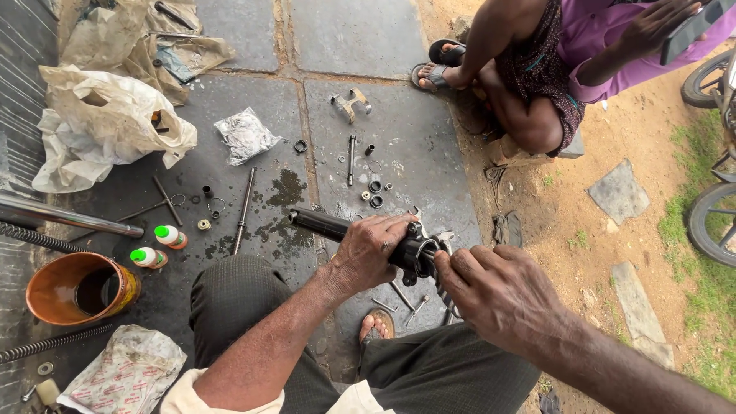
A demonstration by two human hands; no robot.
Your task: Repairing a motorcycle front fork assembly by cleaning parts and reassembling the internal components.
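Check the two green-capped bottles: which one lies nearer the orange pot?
The lower bottle, just right of the orange pot at its rim. The other bottle lies up and to the right, farther from the pot. Both lie on their sides.

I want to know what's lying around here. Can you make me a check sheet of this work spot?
Surface: grey stone slabs, oil-stained.
Job's things: black tube held level; coil spring at its end.
Clutter: two green-capped bottles, orange pot, plastic bags, long rod, small rings.
Hands: left hand grips the tube; right hand at the tube's end.
Cables: nothing seen.
Surroundings: another person squatting, motorbike wheels, dirt, grass.
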